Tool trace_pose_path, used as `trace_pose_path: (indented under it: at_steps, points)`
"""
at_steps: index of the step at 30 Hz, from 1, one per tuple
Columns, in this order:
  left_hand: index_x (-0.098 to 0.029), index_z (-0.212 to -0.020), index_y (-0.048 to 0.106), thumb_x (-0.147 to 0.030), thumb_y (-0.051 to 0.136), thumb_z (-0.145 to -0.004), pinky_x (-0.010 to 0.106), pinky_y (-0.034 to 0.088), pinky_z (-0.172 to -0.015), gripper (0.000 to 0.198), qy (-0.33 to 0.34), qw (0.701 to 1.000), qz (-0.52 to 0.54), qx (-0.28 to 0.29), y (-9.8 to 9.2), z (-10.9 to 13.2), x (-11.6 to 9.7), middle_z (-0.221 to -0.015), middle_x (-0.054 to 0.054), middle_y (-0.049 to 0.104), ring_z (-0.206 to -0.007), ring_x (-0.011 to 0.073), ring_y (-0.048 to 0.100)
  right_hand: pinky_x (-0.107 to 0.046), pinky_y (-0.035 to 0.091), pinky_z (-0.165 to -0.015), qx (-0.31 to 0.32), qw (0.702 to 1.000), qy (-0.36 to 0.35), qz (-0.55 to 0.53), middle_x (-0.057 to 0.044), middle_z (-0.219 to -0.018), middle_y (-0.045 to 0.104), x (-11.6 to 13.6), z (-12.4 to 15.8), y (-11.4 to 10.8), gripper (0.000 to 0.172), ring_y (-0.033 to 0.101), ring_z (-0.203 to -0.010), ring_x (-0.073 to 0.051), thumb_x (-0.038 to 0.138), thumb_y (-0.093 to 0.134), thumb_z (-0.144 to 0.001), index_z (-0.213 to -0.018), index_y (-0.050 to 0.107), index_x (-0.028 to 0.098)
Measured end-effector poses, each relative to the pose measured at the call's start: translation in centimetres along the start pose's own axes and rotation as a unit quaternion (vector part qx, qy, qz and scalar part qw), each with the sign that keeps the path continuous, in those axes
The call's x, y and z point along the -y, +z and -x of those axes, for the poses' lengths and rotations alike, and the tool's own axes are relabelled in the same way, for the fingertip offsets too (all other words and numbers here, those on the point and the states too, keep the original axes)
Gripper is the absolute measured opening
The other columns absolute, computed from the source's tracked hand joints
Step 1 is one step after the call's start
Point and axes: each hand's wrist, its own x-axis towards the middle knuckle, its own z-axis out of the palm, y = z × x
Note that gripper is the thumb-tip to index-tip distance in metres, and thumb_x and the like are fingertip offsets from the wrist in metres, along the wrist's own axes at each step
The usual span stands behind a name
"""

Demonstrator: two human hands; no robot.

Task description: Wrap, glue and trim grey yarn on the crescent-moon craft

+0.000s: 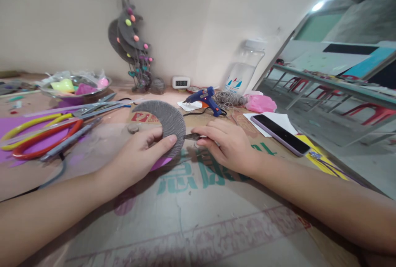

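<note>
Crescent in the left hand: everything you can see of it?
The crescent is gray and flat-looking, wrapped crosswise in close, yarn-like strands. It is held up at a tilt over the cardboard, hollow side facing left, upper horn tapering leftward. A purple part shows at its lower end. The left hand grips its lower portion, thumb on the near face. At its outer edge is the tip of a dark tool in the right hand; actual contact is unclear.

- Open room: the cardboard (173,225) between both forearms (58,205), nearest the wearer.
- Left of the left hand (137,155): scissors (82,112) and a bowl (81,95) block the way.
- Beyond the right hand (230,145): a glue gun (208,98) and bottle (243,69).
- Right: a phone (280,134).
</note>
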Motion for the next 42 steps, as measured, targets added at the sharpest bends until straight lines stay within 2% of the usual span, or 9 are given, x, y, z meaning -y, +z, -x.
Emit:
trace_pose_path:
  at_steps: [4, 10, 16, 22, 34, 42]
  points:
    - [-0.019, -0.059, 0.047, -0.027, 0.047, -0.085, 0.020, 0.039, -0.058, 0.028, -0.003, 1.000, 0.016, 0.007, -0.14, -0.01, -0.20, -0.059, -0.004, 0.047, -0.060, 0.0113, 0.044, -0.027, 0.042, -0.067, -0.004, 1.000, -0.005, 0.000, -0.005, -0.080, 0.062, 0.00, -0.07, 0.02, 0.024, 0.053, -0.073, -0.015, 0.028, 0.045, -0.092, -0.104, 0.060, 0.013]
    - [-0.019, -0.063, 0.052, -0.028, 0.046, -0.085, 0.021, 0.043, -0.062, 0.024, -0.004, 1.000, 0.018, 0.016, -0.17, 0.07, -0.39, -0.065, -0.003, 0.055, -0.066, 0.0134, 0.051, -0.027, 0.042, -0.070, 0.016, 0.999, 0.030, -0.041, -0.006, -0.086, 0.063, -0.09, 0.21, 0.14, 0.027, 0.056, -0.078, -0.015, 0.031, 0.043, -0.093, -0.108, 0.059, 0.014]
    - [-0.019, -0.058, 0.043, -0.030, 0.047, -0.085, 0.021, 0.040, -0.056, 0.029, -0.008, 1.000, 0.002, 0.003, -0.14, 0.10, -0.35, -0.058, -0.004, 0.044, -0.059, 0.0119, 0.044, -0.027, 0.042, -0.068, 0.011, 0.998, 0.036, -0.052, -0.007, -0.085, 0.065, -0.14, 0.23, 0.13, 0.027, 0.056, -0.077, -0.016, 0.032, 0.042, -0.093, -0.105, 0.060, 0.015]
    - [-0.020, -0.056, 0.038, -0.030, 0.047, -0.084, 0.021, 0.038, -0.053, 0.031, -0.006, 1.000, -0.003, -0.002, -0.15, 0.05, -0.41, -0.057, -0.004, 0.038, -0.057, 0.0119, 0.040, -0.027, 0.042, -0.068, -0.001, 1.000, 0.007, -0.016, -0.006, -0.080, 0.062, -0.14, 0.05, 0.00, 0.024, 0.055, -0.075, -0.015, 0.028, 0.043, -0.093, -0.104, 0.060, 0.014]
    - [-0.019, -0.063, 0.054, -0.034, 0.047, -0.083, 0.023, 0.046, -0.061, 0.026, -0.020, 1.000, 0.014, 0.018, -0.20, 0.03, -0.37, -0.068, 0.000, 0.058, -0.069, 0.0153, 0.054, -0.027, 0.042, -0.066, -0.001, 1.000, -0.014, 0.002, -0.005, -0.078, 0.061, 0.02, 0.01, -0.09, 0.023, 0.054, -0.073, -0.015, 0.026, 0.044, -0.093, -0.104, 0.060, 0.014]
    - [-0.018, -0.064, 0.058, -0.039, 0.048, -0.082, 0.023, 0.046, -0.060, 0.029, -0.028, 1.000, 0.002, 0.008, -0.21, -0.08, -0.02, -0.069, 0.000, 0.061, -0.073, 0.0171, 0.056, -0.025, 0.042, -0.063, -0.021, 1.000, -0.011, 0.012, -0.004, -0.073, 0.062, 0.38, -0.29, -0.14, 0.022, 0.055, -0.068, -0.014, 0.024, 0.044, -0.093, -0.099, 0.062, 0.013]
